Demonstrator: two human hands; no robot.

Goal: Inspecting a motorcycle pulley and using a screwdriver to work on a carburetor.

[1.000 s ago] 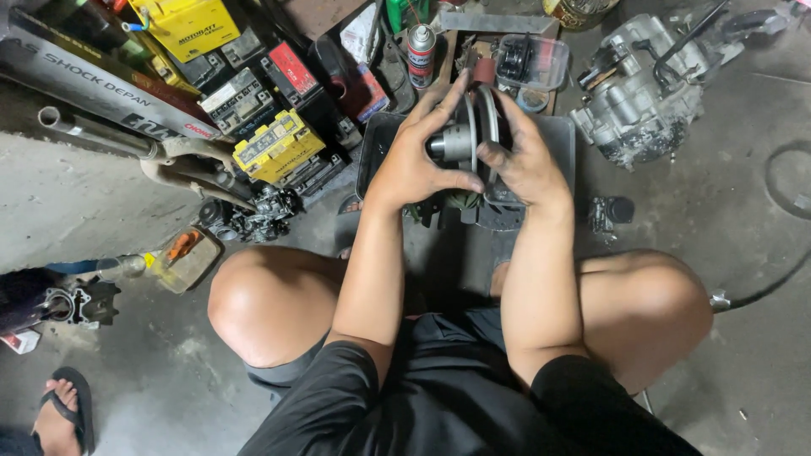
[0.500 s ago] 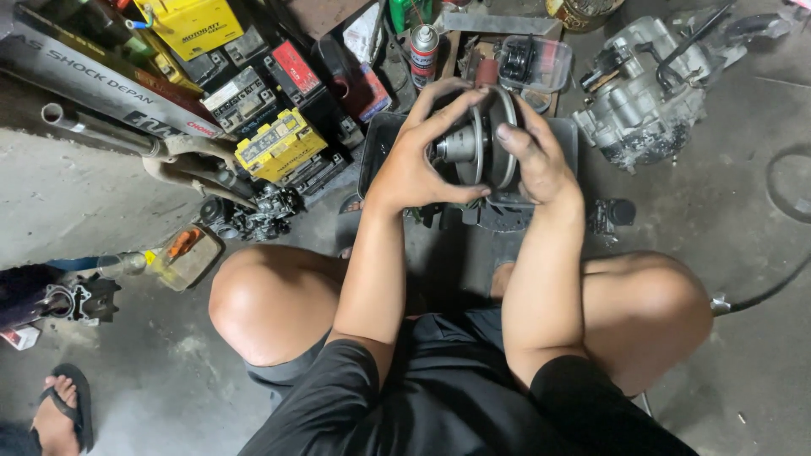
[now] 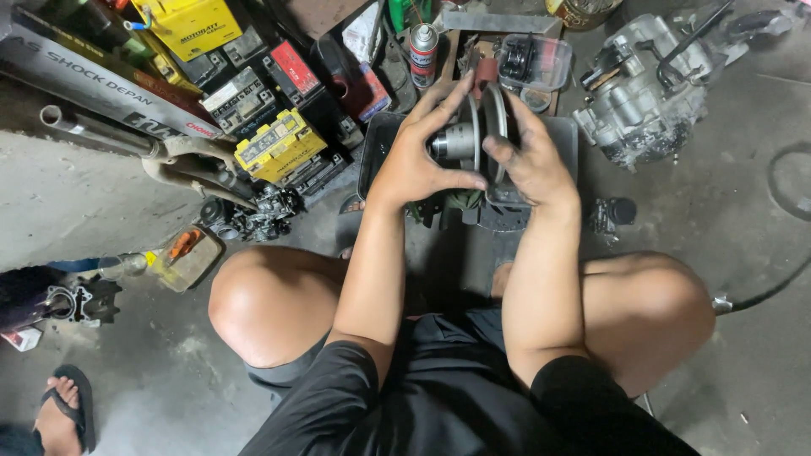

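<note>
The person squats on the concrete floor (image 3: 76, 203) with both hands raised over a dark tray (image 3: 564, 139), working a metal pulley assembly (image 3: 473, 135) made of round sheaves on a short hub. The left hand (image 3: 414, 160) is clenched around the hub end, thumb underneath and fingers spread over the near sheave. The right hand (image 3: 534, 165) grasps the outer sheave from the other side, fingertips hooked over its rim. So both grips are closed on the same part, which sits in the air just above the tray, between the knees and the clutter beyond.

To my eye the step in hand is seating or parting the sheaves on the hub. The next move seems to call for steady counter-pressure: one hand holding the hub fixed, the other turning or sliding squarely, without tilting.

A spray can (image 3: 423, 52) stands just beyond the hands, an engine block (image 3: 642, 105) to the right, yellow batteries (image 3: 279, 143) to the left.
</note>
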